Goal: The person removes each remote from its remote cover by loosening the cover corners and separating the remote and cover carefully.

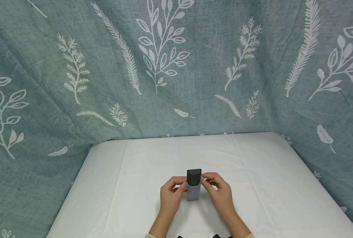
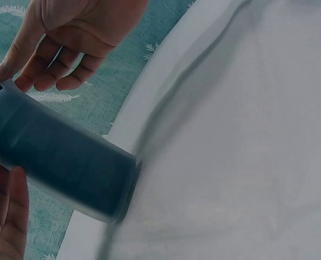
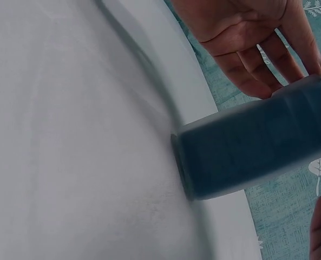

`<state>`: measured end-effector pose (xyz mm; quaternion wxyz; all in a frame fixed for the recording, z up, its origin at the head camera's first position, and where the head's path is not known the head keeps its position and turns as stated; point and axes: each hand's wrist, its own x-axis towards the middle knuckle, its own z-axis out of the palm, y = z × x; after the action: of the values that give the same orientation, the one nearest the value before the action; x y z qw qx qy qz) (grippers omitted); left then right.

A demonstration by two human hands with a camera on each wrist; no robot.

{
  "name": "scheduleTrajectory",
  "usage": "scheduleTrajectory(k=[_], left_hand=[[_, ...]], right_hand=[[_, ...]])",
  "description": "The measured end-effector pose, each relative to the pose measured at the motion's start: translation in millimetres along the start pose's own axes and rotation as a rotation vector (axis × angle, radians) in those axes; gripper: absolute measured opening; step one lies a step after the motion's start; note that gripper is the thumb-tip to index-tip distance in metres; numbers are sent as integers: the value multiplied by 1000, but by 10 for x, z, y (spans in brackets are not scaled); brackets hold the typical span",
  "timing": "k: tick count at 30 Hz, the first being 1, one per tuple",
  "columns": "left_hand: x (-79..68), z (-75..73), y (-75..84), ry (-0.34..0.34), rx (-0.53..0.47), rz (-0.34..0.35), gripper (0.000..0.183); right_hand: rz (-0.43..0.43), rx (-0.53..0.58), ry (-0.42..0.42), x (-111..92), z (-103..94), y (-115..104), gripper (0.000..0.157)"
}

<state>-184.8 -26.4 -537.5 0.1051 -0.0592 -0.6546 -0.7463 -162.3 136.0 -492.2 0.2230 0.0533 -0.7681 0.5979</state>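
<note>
Both hands share a pinching grip: thumb and forefinger of the left hand point(image 1: 169, 195) press at the 9 o'clock side of an upright grey container point(image 1: 193, 193), and those of the right hand point(image 1: 222, 194) press at its 3 o'clock side, just below the black top point(image 1: 194, 177). A small pale edge shows between the right fingertips; what it belongs to, I cannot tell. The other left fingers curl loosely, clear of the body.

The container stands between the hands, toward 6 o'clock on the surface point(image 1: 146, 158); whether its base touches down or hovers, I cannot tell. It looks light and stiff-walled, probably smooth enough to slide under fingertips alone. The broad flanks of the body seem the surest hold, with one palm around them; the narrow top offers less.

The body is a tall block with softened corners, bluish and slightly glossy in the wrist views, with a thin darker rim at its base. The black top, at 12 o'clock, is dull and tapers downward.

White cloth with soft creases covers the surface. Beyond, from 9 through 12 to 3 o'clock, hangs a teal woven-looking backdrop point(image 1: 200, 109) with white leaf prints.
</note>
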Motion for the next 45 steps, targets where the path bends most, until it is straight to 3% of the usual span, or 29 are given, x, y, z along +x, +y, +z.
scheduleTrajectory(k=[8,16,20,27,35,45], left_hand=[[7,9,-7,6,6,-16,14],[13,14,8,16,12,-17,10],[7,10,24,9,4,2,9],[-2,-2,32,-3,37,-28,8],[-15,4,23,0,48,-56,10],[-36,4,0,3,63,-52,8]], right_hand=[[98,39,-6,25,52,296,15],[61,183,-55,15,48,393,9],[70,187,-65,9,51,409,7],[102,189,-78,2,62,455,7],[64,190,-71,-21,63,479,7],[91,170,-97,-59,64,522,7]])
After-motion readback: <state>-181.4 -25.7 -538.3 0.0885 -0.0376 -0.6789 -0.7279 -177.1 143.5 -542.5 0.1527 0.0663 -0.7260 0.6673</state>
